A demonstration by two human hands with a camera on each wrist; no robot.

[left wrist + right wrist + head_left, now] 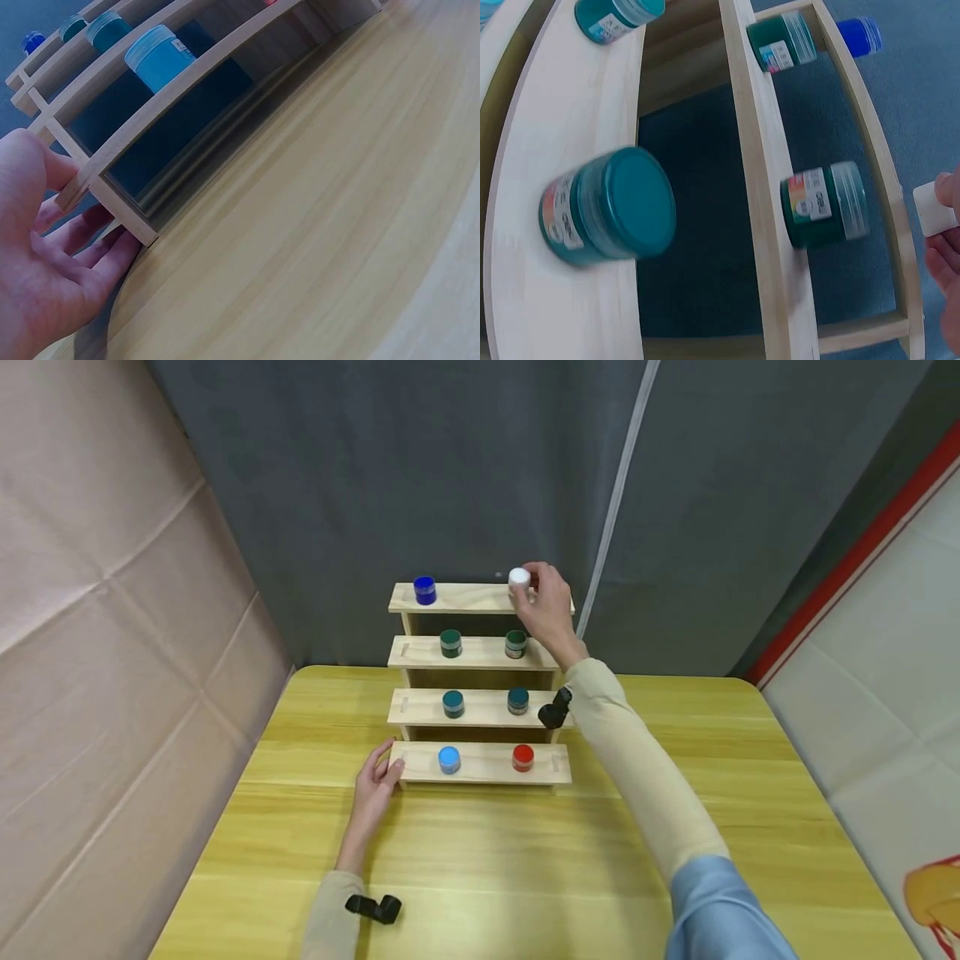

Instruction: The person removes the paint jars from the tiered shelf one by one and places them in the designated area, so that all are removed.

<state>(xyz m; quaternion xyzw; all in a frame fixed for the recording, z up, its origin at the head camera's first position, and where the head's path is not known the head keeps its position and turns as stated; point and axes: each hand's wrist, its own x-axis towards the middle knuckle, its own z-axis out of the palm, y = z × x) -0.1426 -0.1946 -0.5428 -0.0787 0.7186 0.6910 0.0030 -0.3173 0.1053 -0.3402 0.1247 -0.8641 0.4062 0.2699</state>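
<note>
A stepped wooden shelf with several tiers stands on a yellow table. My right hand reaches to the top tier and pinches a white-lidded jar at its right end; in the right wrist view the white jar sits at my fingertips. A blue jar stands at the top left. Below are two dark green jars, two teal jars, then a light blue jar and a red jar. My left hand rests with straight fingers against the bottom tier's left end.
The shelf backs onto a dark grey curtain. A beige padded wall runs along the table's left side, and a white and red panel along the right. Bare tabletop lies in front of the shelf.
</note>
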